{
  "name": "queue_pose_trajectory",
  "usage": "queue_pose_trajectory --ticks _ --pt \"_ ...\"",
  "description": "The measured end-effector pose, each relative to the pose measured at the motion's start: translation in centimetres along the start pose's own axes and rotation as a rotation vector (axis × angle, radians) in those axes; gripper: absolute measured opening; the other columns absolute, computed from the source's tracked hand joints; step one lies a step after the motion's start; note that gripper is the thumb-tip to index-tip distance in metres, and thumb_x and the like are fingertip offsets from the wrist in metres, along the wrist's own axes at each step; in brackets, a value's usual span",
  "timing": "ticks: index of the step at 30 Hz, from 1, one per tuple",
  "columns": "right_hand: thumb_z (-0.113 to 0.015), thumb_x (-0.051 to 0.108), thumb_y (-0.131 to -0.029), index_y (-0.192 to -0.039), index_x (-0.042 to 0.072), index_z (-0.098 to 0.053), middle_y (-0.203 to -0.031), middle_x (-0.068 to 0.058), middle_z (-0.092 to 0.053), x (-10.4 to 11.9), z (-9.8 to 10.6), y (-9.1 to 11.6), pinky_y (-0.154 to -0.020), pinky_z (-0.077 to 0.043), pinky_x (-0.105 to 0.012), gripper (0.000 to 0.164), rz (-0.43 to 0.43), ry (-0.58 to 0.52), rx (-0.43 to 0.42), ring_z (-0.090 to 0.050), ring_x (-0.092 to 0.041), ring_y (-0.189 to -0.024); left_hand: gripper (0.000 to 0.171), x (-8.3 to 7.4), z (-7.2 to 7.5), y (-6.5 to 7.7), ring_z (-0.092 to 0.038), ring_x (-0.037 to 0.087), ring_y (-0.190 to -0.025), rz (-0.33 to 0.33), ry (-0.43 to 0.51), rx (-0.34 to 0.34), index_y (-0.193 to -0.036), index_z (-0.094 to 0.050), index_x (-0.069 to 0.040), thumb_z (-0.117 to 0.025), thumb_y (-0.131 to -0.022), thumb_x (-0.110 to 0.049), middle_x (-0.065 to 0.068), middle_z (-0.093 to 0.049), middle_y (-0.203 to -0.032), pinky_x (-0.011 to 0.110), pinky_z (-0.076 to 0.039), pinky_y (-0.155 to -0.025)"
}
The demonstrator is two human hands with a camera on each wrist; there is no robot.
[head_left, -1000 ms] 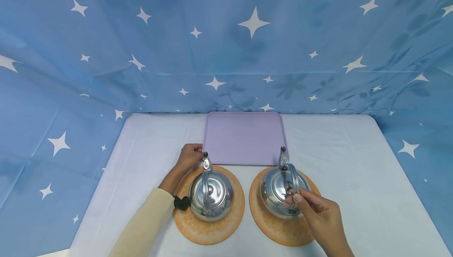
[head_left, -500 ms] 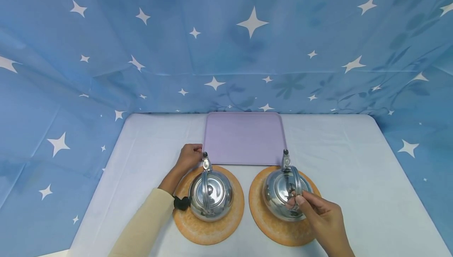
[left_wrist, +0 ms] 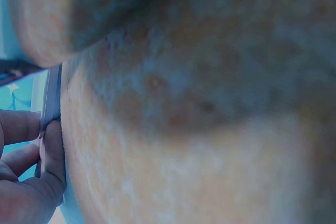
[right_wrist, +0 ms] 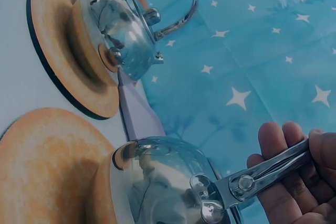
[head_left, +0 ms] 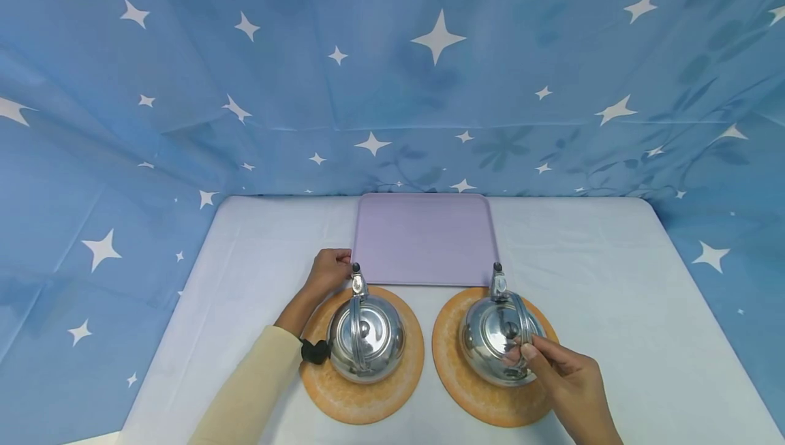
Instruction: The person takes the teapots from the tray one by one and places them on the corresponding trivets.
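Note:
My right hand (head_left: 573, 380) pinches the upright handle of the right-hand steel kettle (head_left: 484, 339), above the right round orange-brown mat (head_left: 490, 412). In the right wrist view, thumb and fingers (right_wrist: 273, 140) wrap this handle (right_wrist: 273, 171). Whether that kettle's base touches its mat is hard to tell. My left hand (head_left: 328, 271) is at the left edge of a lilac tray (head_left: 426, 237), and the left wrist view shows its fingers pinching the tray rim (left_wrist: 51, 95). A second steel kettle (head_left: 386, 336) stands on the left mat (head_left: 362, 409), beside my left forearm.
A white cloth (head_left: 619, 309) covers the table. Blue star-patterned fabric (head_left: 392, 77) hangs behind it and at both sides. The tray lies just beyond both mats, and both kettle spouts point toward it.
The right-hand kettle has shifted a little to the right and toward me, with my right hand on its handle. My left hand, the tray and the left kettle stay in place.

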State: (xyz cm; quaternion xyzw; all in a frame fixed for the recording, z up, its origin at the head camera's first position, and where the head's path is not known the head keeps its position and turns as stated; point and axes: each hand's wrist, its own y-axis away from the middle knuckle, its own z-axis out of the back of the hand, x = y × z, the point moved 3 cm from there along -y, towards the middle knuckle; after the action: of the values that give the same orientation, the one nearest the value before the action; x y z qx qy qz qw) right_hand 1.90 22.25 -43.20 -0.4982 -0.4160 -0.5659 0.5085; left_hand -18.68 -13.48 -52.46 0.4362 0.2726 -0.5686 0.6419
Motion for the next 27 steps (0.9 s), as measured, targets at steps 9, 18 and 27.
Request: queue_pose_trajectory --ticks 9,18,27 --pt "-0.06 0.0 -0.094 -0.107 -0.015 -0.066 -0.088 -0.008 -0.073 0.1 -0.28 0.4 -0.078 -0.05 -0.016 0.021 -0.049 0.135 -0.02 -0.066 -0.004 -0.092 0.041 -0.06 -0.02 -0.02 -0.061 0.02 -0.078 0.009 -0.003 0.002 -0.122 -0.061 0.011 -0.063 -0.082 0.004 0.015 -0.065 -0.094 0.025 -0.05 -0.064" --pt "-0.054 -0.006 -0.095 -0.105 -0.011 -0.064 -0.089 -0.016 -0.071 -0.36 0.02 0.45 -0.078 -0.053 -0.023 0.015 0.051 0.017 0.106 -0.069 -0.014 -0.089 0.041 -0.07 0.05 0.06 -0.06 0.02 -0.077 0.007 -0.012 -0.003 -0.122 -0.06 0.011 -0.061 -0.082 0.004 0.015 -0.065 -0.095 0.025 -0.049 -0.063" --pt "-0.056 -0.005 -0.094 -0.104 -0.011 -0.062 -0.09 -0.016 -0.071 -0.74 -0.02 0.5 -0.075 -0.054 -0.027 0.013 -0.013 -0.043 0.091 -0.069 -0.018 -0.087 0.042 0.31 -0.11 -0.15 -0.06 0.02 -0.077 0.02 -0.005 0.002 -0.122 -0.061 0.011 -0.062 -0.081 0.004 0.013 -0.065 -0.093 0.025 -0.05 -0.063"
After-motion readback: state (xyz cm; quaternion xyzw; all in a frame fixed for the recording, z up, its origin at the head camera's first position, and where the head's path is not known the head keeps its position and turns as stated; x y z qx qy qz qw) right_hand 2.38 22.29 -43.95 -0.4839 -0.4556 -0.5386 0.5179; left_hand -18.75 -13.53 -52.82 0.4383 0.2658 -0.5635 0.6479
